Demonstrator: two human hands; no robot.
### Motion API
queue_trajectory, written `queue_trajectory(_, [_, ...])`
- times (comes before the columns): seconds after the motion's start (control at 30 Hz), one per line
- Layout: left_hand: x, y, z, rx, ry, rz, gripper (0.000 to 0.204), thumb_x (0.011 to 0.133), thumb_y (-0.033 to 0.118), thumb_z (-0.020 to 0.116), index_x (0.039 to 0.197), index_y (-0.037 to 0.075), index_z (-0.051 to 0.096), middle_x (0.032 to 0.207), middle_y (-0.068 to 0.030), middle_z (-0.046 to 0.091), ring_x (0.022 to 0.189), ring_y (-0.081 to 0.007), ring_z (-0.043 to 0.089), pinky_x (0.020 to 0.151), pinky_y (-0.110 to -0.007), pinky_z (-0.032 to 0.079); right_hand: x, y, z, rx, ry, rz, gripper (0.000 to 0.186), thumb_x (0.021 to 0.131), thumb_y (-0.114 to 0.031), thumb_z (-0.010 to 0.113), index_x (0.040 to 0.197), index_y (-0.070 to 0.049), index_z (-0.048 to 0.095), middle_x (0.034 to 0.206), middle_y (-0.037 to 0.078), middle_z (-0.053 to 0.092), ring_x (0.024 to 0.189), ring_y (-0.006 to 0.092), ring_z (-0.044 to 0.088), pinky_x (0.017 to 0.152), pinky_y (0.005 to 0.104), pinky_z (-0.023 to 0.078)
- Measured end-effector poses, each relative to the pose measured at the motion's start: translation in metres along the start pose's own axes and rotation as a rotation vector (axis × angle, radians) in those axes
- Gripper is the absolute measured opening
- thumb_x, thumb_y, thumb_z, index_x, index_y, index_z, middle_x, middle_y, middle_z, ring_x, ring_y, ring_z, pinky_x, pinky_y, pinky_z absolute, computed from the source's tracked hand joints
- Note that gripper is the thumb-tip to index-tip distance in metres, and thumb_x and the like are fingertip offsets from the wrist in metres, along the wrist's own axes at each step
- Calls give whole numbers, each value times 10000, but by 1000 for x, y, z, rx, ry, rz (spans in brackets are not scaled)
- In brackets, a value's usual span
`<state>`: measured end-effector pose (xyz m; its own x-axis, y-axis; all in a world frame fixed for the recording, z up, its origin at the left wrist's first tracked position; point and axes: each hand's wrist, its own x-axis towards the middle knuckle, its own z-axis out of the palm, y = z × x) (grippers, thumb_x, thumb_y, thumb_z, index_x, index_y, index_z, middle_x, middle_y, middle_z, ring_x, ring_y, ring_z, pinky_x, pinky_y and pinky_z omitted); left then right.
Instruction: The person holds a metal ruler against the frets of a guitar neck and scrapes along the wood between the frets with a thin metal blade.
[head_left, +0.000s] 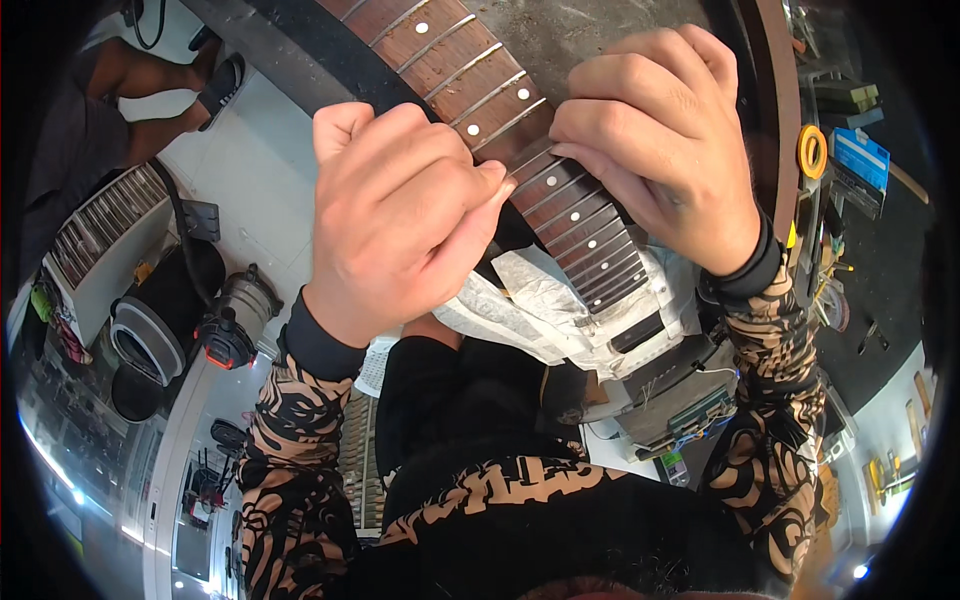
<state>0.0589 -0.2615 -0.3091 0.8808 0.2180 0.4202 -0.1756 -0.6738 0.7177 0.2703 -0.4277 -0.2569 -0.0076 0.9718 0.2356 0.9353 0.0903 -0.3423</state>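
A guitar neck with a brown fretboard [480, 75] runs diagonally from the top of the view down to the right. It has metal frets and white dot inlays, and brown dust lies on its upper part. My left hand [400, 215] is closed at the neck's left edge, thumb and index finger pinched together. On the opposite edge my right hand [660, 140] is closed too, its thumb and fingertips pressed together by a fret. Whatever the fingers pinch is too thin or hidden to name. Whitish masking tape [540, 290] covers the guitar's body around the fretboard's lower end.
A dark bench surface [570, 40] lies under the neck. To the right are a yellow tape roll [812, 150], a blue box [860, 165] and scattered tools. At the left are a vacuum cleaner [240, 310], a black bin [150, 330] and another person's legs [150, 80].
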Motion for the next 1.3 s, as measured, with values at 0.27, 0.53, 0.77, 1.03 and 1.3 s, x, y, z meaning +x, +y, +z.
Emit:
queue_trajectory(0.27, [-2, -2, 1, 48, 56, 5, 193, 824, 30, 920, 902, 100, 758, 828, 13, 658, 742, -222, 597, 836, -420, 363, 3, 2, 0, -27, 1, -31, 255, 835, -196, 924, 1060, -173, 806, 1143, -18, 750, 1089, 250, 699, 1037, 454, 426])
queue_trajectory(0.53, [-10, -4, 1, 63, 74, 20, 253, 782, 17, 944, 964, 91, 785, 858, 16, 679, 754, -227, 615, 842, -422, 379, 4, -3, 0, -54, -10, -39, 284, 791, -188, 923, 1052, -187, 812, 1139, -23, 756, 1088, 246, 704, 1051, 458, 410])
queue_trajectory(0.77, [-7, -5, -1, 154, 126, 23, 249, 779, 20, 948, 940, 89, 771, 861, 9, 677, 747, -233, 615, 834, -426, 393, 17, -3, 6, -66, 26, -26, 307, 780, -170, 930, 1064, -189, 813, 1114, -28, 756, 1075, 247, 708, 1048, 451, 411])
queue_trajectory(1.03, [-12, -5, -1, 124, 101, 33, 263, 770, 13, 943, 945, 86, 761, 855, 0, 668, 751, -231, 613, 832, -425, 392, 17, -7, 3, -70, -11, -19, 294, 771, -178, 922, 1044, -183, 812, 1126, -23, 761, 1093, 250, 716, 1033, 460, 430])
queue_trajectory(1.3, [-10, -7, -5, 131, 111, 42, 340, 799, -79, 948, 1047, 59, 761, 850, -16, 710, 719, -232, 634, 821, -420, 426, 23, -6, 8, -71, 21, -34, 314, 752, -179, 932, 1041, -178, 809, 1101, -26, 762, 1068, 245, 712, 1037, 452, 420])
